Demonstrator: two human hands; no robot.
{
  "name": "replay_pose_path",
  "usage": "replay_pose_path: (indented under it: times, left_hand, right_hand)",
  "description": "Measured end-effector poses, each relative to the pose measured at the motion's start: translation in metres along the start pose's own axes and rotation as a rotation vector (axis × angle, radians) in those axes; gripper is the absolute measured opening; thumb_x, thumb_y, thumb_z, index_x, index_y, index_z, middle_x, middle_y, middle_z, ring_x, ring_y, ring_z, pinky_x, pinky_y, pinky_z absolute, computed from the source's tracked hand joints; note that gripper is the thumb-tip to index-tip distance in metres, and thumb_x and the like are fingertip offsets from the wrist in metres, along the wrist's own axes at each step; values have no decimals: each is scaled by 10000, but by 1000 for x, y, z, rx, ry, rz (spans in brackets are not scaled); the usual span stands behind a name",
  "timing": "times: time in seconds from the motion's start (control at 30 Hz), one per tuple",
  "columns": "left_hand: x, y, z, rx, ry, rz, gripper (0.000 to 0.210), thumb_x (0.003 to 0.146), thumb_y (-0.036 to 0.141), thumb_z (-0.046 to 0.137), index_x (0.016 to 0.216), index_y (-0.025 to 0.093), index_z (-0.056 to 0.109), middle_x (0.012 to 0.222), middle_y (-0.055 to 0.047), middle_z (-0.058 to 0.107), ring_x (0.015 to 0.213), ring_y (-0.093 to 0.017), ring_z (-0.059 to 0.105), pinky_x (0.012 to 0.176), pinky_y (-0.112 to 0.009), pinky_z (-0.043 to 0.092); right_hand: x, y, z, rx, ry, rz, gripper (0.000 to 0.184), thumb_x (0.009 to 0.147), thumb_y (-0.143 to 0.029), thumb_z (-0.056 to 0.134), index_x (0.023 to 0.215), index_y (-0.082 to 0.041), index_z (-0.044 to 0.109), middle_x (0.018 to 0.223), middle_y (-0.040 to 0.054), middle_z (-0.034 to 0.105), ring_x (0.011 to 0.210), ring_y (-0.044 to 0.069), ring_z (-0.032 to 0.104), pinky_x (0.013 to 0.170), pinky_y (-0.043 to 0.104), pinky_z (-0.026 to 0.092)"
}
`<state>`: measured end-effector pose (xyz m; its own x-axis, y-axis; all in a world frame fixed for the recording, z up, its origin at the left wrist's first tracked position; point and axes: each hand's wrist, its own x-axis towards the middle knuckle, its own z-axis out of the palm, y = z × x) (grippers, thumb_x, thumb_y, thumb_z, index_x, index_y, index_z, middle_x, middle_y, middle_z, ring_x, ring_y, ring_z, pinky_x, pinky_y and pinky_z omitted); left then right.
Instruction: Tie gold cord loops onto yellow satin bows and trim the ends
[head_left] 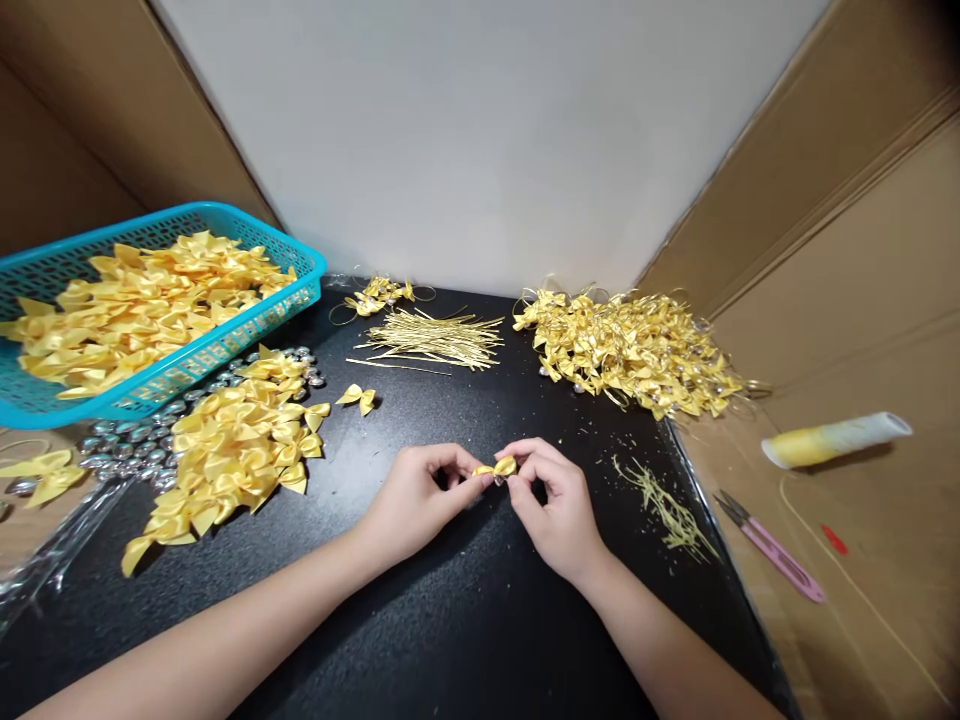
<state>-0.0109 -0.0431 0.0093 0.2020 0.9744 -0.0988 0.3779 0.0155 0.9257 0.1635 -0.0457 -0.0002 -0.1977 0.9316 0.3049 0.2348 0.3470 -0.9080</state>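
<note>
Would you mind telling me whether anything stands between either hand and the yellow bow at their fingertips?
Nothing visible does: the left hand and the right hand both touch the yellow bow directly. The single loose bow lies apart, beyond the left hand.

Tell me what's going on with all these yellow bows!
A person's left hand and right hand pinch one small yellow bow over the black tabletop. Loose bows lie to the left beside silvery beads, and more lie in the blue basket. Thin gold strips lie beyond the hands, and to the right sits a big heap of bows with gold loops.
</note>
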Motion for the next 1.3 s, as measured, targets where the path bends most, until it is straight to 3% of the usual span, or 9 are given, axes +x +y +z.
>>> replay_pose_path:
  times: [1.3]
  left_hand:
    - [-3, -7, 5, -5, 69, 28, 206, 782, 321, 643, 708, 141, 710, 609, -22, 683, 539, -119, 531, 518, -213, 394]
  right_hand:
    - [-4, -1, 10, -117, 80, -118, 252, 790, -66, 512, 591, -199, 434, 813, 55, 635, 770, 167, 615, 705, 312, 496]
